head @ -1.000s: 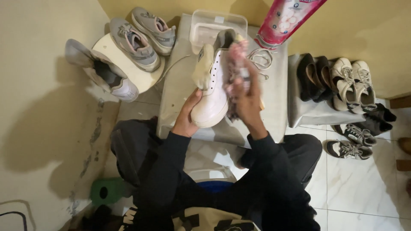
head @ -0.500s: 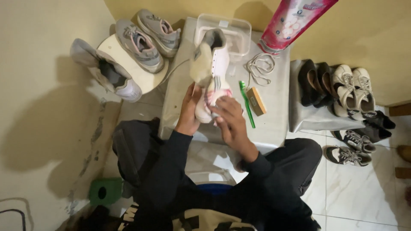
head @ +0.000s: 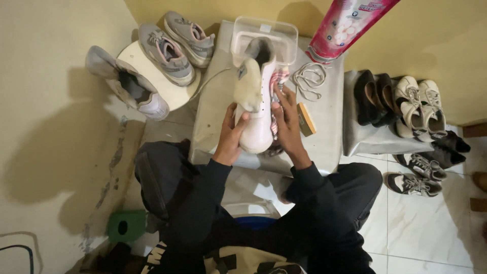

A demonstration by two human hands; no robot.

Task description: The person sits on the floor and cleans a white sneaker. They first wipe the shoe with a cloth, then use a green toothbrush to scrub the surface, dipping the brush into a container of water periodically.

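My left hand point(head: 231, 136) grips a white high-top shoe point(head: 257, 109) by its left side near the toe. The shoe lies lengthwise on a grey low table point(head: 215, 109), and its opening points away from me toward a clear plastic box point(head: 264, 31). My right hand point(head: 287, 122) lies along the shoe's right side, fingers pressing a pink-striped cloth point(head: 278, 81) against it. A small wooden brush point(head: 306, 120) sits just right of that hand. Loose white laces point(head: 309, 76) lie beyond it.
A pink patterned pack point(head: 345, 25) leans at the table's far right. Two grey sneakers point(head: 175, 43) rest on a round white stool point(head: 152, 96), with another point(head: 127, 83) beside it. Black shoes point(head: 373, 99) and white sneakers point(head: 421, 104) fill a stand on the right. More shoes point(head: 416, 182) lie on the tiled floor.
My right hand with the cloth went from high on the shoe down toward the toe, then back along the shoe's right side. The shoe now lies straighter, in line with the box.
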